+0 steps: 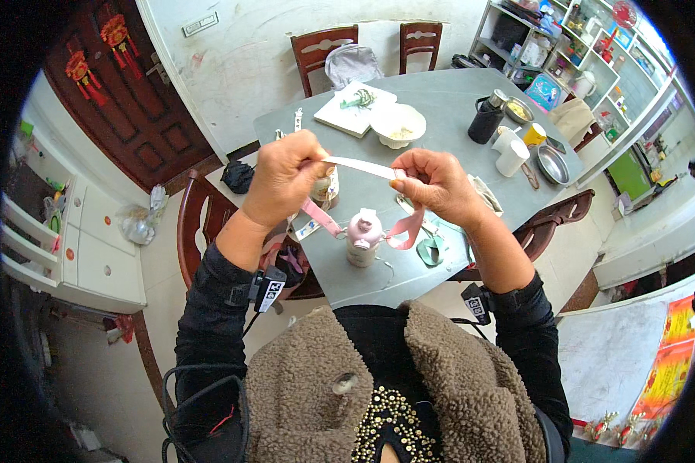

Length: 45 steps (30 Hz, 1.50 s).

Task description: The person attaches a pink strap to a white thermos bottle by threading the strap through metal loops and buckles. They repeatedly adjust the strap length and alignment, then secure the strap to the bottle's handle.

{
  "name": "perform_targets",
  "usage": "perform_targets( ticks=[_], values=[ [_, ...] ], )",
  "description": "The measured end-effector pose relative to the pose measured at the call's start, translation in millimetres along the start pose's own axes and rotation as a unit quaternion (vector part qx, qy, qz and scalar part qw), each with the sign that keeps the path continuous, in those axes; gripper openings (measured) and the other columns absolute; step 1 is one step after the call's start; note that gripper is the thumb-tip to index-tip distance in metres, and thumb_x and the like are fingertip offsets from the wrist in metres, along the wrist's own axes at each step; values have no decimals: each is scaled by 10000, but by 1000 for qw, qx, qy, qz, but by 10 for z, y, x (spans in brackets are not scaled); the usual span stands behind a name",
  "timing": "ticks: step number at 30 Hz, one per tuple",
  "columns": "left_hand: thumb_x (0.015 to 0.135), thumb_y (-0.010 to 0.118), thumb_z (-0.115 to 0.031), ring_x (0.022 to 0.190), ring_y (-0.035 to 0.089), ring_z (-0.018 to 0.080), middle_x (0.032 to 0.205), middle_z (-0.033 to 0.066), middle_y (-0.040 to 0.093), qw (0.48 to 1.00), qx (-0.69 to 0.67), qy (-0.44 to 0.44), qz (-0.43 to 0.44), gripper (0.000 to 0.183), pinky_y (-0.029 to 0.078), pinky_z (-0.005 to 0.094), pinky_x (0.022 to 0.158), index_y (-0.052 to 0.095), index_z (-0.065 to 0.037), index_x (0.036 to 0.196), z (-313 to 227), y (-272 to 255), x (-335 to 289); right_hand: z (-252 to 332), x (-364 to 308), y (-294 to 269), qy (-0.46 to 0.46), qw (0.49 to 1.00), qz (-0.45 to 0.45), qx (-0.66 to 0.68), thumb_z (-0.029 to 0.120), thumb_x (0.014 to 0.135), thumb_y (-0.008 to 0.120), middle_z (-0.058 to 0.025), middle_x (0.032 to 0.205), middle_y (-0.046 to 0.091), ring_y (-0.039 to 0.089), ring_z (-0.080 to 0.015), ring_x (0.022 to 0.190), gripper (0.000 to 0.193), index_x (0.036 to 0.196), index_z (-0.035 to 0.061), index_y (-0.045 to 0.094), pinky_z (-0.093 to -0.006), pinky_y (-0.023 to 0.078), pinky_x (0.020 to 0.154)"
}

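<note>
Between my two raised hands a strap [361,165] is stretched out; its span there looks whitish. My left hand [288,176] is closed on one side of it, and my right hand [438,185] pinches the other side between thumb and fingers. Pink lengths of strap hang from both hands to the sides of a pink and pale bottle [363,238], which stands upright on the grey table [340,287]. Just beyond my left hand is a jar-like container [330,189], partly hidden. Below my right hand lies a mint-green strap or band [431,251].
A white bowl [398,126] and a white board [344,116] with greens on it are at the far side. To the right are a black flask [484,119], white cups [511,158], a yellow cup [534,136] and a metal dish [552,165]. Wooden chairs [326,48] surround the table.
</note>
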<state>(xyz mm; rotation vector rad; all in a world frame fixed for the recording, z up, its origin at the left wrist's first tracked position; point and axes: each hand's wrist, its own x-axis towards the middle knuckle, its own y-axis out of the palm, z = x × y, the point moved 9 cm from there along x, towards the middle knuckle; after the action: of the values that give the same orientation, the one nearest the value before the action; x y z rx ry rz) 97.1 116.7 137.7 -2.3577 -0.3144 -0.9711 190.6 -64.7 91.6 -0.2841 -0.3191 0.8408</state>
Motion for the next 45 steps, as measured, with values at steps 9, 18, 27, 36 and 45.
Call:
perform_targets(
  ticks=[9, 18, 27, 36, 45],
  values=[
    [918, 686, -115, 566, 468, 28, 688, -54, 527, 978, -26, -163, -127, 164, 381, 181, 514, 574, -56, 813, 690, -537, -396, -574, -194, -129, 38, 986, -22, 161, 99, 897, 685, -17, 803, 636, 593, -66, 650, 179, 1020, -11, 619, -215, 490, 566],
    [1006, 559, -222, 582, 562, 72, 838, 84, 667, 968, -192, -116, -112, 200, 471, 189, 546, 418, -88, 960, 350, -582, 19, 306, 52, -217, -78, 968, 30, 238, 82, 909, 678, -44, 880, 646, 621, -94, 751, 208, 1070, 6, 572, -226, 517, 672],
    [969, 513, -12, 756, 601, 95, 858, 45, 608, 967, -252, -12, -21, 79, 508, 237, 683, 461, -66, 995, -390, -328, 637, 1333, 235, 36, -173, 940, 155, 252, 98, 872, 711, -87, 928, 687, 637, -87, 764, 523, 1331, -10, 486, -193, 506, 666],
    [935, 548, -49, 868, 529, 74, 945, -3, 542, 961, -176, -143, 160, 294, 440, 214, 801, 463, -65, 1215, -68, 280, 322, 1696, 389, -152, -200, 935, 81, 281, 122, 965, 562, -242, 1134, 653, 611, -117, 711, 388, 1333, 19, 493, -250, 535, 691],
    [925, 613, -99, 784, 525, 89, 866, 0, 548, 890, -322, -272, 173, 177, 456, 247, 706, 552, -43, 1081, 778, 866, -615, 1881, 434, -304, -259, 914, 110, 291, 111, 959, 576, -290, 1164, 633, 636, -146, 735, 428, 1368, 27, 483, -263, 550, 706]
  ],
)
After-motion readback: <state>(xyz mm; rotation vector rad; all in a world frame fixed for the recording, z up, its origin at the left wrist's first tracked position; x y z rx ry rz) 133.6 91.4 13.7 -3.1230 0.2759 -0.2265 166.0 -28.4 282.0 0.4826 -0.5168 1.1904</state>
